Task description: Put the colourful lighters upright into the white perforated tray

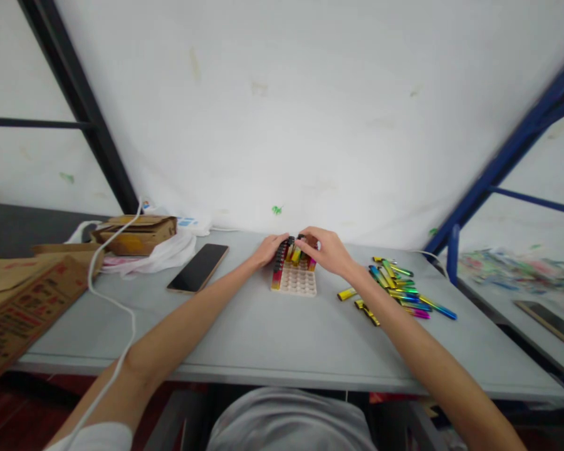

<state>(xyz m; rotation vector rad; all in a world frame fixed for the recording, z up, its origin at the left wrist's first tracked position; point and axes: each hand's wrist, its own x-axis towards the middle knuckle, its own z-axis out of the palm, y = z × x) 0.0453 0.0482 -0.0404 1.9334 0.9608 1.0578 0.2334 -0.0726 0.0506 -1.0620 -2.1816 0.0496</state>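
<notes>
A white tray [298, 282] with rows of round holes sits on the table in front of me. Lighters [279, 260] with black tops and red-yellow bodies stand upright along its left side, and more fill the far rows. My left hand [269, 249] is closed against the tray's far left corner, its fingertips by the black tops. Over the far right part, my right hand [328, 249] pinches at the black top of a lighter, its fingers partly hiding it. Shiny loose lighters [397, 282] in gold, green, blue and pink lie in a pile beside my right forearm.
A black phone [198, 268] lies left of the tray. Cardboard boxes [136, 235], a white plastic bag [169, 254] and a larger carton [32, 294] crowd the left side. A white cable [134, 326] hangs across my left arm. A blue metal frame [493, 156] stands at right.
</notes>
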